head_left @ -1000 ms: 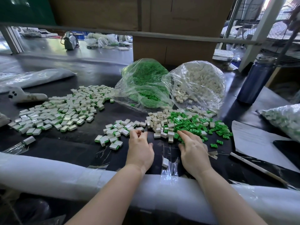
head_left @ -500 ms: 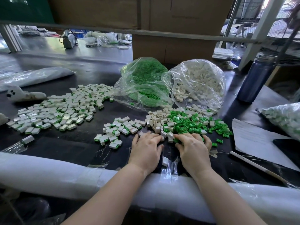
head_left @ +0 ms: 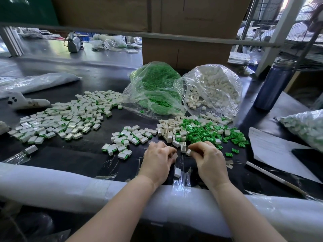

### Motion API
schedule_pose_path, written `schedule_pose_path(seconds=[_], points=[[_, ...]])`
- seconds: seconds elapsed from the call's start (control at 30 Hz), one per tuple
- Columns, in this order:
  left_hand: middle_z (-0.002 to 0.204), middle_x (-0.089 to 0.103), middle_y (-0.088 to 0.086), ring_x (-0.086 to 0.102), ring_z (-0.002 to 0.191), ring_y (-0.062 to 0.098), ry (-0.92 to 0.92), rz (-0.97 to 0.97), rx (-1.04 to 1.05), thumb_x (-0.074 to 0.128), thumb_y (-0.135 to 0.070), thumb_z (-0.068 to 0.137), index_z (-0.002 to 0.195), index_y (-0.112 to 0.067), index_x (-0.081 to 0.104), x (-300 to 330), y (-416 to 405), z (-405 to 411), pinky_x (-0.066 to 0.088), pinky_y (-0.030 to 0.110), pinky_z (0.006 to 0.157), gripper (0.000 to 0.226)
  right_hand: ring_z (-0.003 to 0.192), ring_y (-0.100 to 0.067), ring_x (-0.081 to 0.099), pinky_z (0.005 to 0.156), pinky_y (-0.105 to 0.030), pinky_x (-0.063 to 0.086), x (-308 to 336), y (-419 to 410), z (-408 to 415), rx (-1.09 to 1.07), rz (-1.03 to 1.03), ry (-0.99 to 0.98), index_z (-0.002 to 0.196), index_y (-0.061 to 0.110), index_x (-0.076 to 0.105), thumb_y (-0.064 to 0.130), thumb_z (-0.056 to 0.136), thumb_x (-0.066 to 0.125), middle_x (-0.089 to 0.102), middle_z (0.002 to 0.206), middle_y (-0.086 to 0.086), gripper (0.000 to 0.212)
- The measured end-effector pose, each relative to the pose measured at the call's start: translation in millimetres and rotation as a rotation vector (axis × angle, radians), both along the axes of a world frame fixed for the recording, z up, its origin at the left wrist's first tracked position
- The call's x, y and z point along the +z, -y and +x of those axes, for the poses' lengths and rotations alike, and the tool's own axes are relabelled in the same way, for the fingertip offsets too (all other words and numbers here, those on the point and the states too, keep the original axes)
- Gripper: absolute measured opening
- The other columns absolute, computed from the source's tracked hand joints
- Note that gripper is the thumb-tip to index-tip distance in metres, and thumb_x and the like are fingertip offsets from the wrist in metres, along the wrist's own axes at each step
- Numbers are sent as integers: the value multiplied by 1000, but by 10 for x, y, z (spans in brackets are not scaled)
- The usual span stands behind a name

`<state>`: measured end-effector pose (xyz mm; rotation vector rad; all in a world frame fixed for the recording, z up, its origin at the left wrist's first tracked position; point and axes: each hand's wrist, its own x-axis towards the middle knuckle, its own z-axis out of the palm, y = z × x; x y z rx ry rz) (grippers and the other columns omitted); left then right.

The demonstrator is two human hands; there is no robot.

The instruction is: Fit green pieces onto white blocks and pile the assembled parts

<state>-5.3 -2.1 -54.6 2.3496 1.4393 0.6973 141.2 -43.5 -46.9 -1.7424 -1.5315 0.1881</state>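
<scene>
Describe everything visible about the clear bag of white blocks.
The bag of white blocks is thin, crinkled clear plastic, bulging with small off-white rectangular blocks. It lies slumped on the dark table, its open mouth facing the person and blocks spilling out. Its left side presses against the bag of green pieces. Neither hand touches it.
</scene>
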Motion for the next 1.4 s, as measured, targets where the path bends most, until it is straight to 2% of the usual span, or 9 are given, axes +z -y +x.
schedule_pose_path(seconds=[0.13,0.23,0.37,0.5,0.67,0.8,0.97,1.17,1.4], points=[[91,53,-9,51,92,9,214,-76,-67,61,-17,88,99,-19,64,42,33,-11,40,15,85,11,75,-3,63,70,-9,47,10,4,37,97,3,-295,81,20,67,1,82,67,67,79,9,19],[86,63,-6,59,81,8,325,-151,-74,66,-13,84,92,-19,63,63,54,-15,44,8,75,10,73,-4,64,71,-11,49,33,11,27,182,1,-446,76,23,66,-4,80,67,69,77,6,27],[78,62,-10,61,76,7,404,-229,-91,71,-12,80,92,-23,61,65,61,-14,48,10,75,19,75,-5,65,71,-12,49,59,14,12,261,-29,-486,78,17,69,-3,79,68,70,78,3,20],[79,64,-6,63,76,11,485,-259,-97,70,-10,80,91,-29,60,59,48,-23,50,14,76,24,72,-3,64,70,-11,48,62,16,7,267,-32,-485,79,13,69,-4,79,67,69,77,1,17],[82,67,4,68,78,20,688,-396,-76,67,-6,83,83,-22,64,64,14,-23,56,28,78,17,70,-2,64,69,-13,50,52,16,13,240,-22,-506,79,11,69,-3,78,69,69,76,0,14],[80,68,8,68,75,18,796,-490,-98,64,-5,85,84,-14,63,63,-5,-37,57,26,73,9,68,-4,65,67,-15,51,46,14,4,247,-36,-507,79,10,69,-2,78,70,69,74,0,12],[78,69,9,66,69,14,750,-512,-138,65,-8,85,84,-12,63,44,-8,-27,55,25,72,4,66,-10,66,63,-21,54,31,4,23,199,-8,-520,74,17,68,1,77,72,69,70,1,17],[73,67,1,65,65,8,709,-510,-157,64,-8,85,84,-13,63,38,-18,-36,49,17,64,5,58,-2,61,57,-14,49,33,10,19,264,-30,-510,68,18,67,-3,76,71,67,61,9,23],[72,68,-1,64,65,9,721,-512,-148,64,-10,86,82,-19,68,83,19,-39,53,18,67,11,58,-4,57,58,-17,48,41,19,-1,308,-62,-517,71,16,67,-5,80,67,64,61,6,22]])
